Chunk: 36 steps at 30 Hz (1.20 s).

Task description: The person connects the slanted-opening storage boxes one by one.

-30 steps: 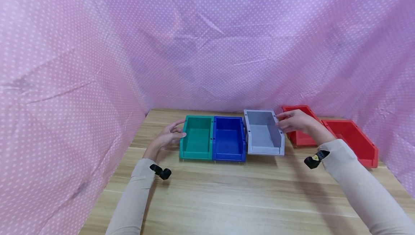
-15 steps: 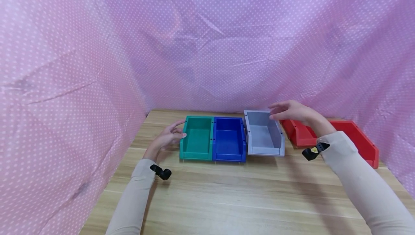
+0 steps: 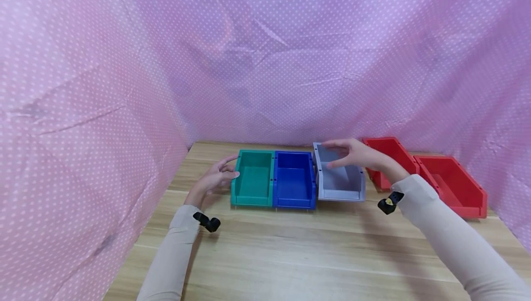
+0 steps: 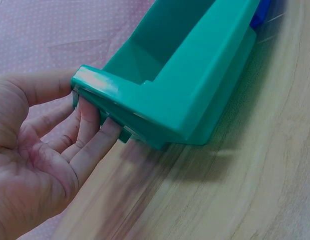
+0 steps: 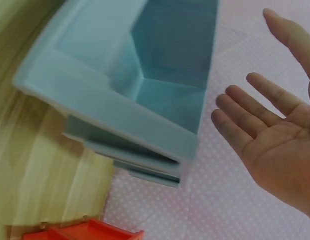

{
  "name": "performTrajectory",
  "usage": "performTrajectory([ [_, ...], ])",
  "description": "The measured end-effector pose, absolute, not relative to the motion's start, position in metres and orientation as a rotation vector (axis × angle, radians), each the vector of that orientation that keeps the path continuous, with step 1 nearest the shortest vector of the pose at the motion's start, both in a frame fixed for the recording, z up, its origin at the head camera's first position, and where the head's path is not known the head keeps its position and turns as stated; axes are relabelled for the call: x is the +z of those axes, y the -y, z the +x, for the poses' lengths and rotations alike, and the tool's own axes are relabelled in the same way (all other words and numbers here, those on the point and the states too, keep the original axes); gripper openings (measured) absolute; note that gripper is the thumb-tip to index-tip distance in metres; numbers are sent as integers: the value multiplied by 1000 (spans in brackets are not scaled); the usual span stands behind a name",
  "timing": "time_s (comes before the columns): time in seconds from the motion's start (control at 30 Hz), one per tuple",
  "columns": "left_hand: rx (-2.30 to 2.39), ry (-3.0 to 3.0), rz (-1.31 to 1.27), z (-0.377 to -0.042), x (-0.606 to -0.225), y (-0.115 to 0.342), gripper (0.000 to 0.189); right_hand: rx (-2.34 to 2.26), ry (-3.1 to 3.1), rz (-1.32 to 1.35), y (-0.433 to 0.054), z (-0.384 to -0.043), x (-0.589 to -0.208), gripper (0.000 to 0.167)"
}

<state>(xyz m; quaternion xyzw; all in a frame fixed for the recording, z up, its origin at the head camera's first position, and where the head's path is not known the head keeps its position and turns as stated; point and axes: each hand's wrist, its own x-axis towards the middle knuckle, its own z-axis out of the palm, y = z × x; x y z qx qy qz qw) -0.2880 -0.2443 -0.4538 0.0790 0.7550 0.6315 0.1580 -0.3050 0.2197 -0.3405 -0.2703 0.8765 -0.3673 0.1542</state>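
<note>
Left red bin (image 3: 392, 149) and right red bin (image 3: 460, 185): open-topped, staggered side by side on right part of table (image 3: 282, 255), right one nearer camera. Table: pale wood surface, grain running mostly crosswise. Dotted cloth (image 3: 265, 61): pink to lavender, small white dots, creased, hanging behind table and along both sides.

Totals one green storage bin (image 3: 254, 178), one blue storage bin (image 3: 294, 182), one grey storage bin (image 3: 342, 182) and two red storage bins (image 3: 454, 188), making five altogether. Also includes one left hand (image 3: 213, 179) and one right hand (image 3: 354, 153), making two; two pale sleeves (image 3: 170, 259); two black wrist-worn cameras (image 3: 207, 221); and one wood-grain tabletop (image 3: 282, 255).
</note>
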Motion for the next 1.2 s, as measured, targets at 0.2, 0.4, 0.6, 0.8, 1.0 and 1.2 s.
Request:
performTrajectory([
  [0.2, 1802, -2161, 243, -288, -454, 245, 72, -1033, -2547, -814, -214, -300, -354, 81],
  [0.4, 1803, -2164, 247, -289, -453, 245, 71, -969, -2573, -826, -209, -297, -360, 84],
  [0.6, 1809, -2156, 243, -291, -456, 245, 71, -913, -2587, -843, -206, -298, -363, 85],
  [0.8, 1794, -2178, 242, -291, -457, 246, 70, -890, -2588, -854, -204, -299, -363, 81],
  [1.0, 1802, -2161, 240, -292, -456, 245, 70, -885, -2580, -863, -201, -301, -364, 79],
  [1.2, 1802, -2158, 235, -291, -456, 245, 70, -860, -2579, -841, -199, -303, -367, 78],
])
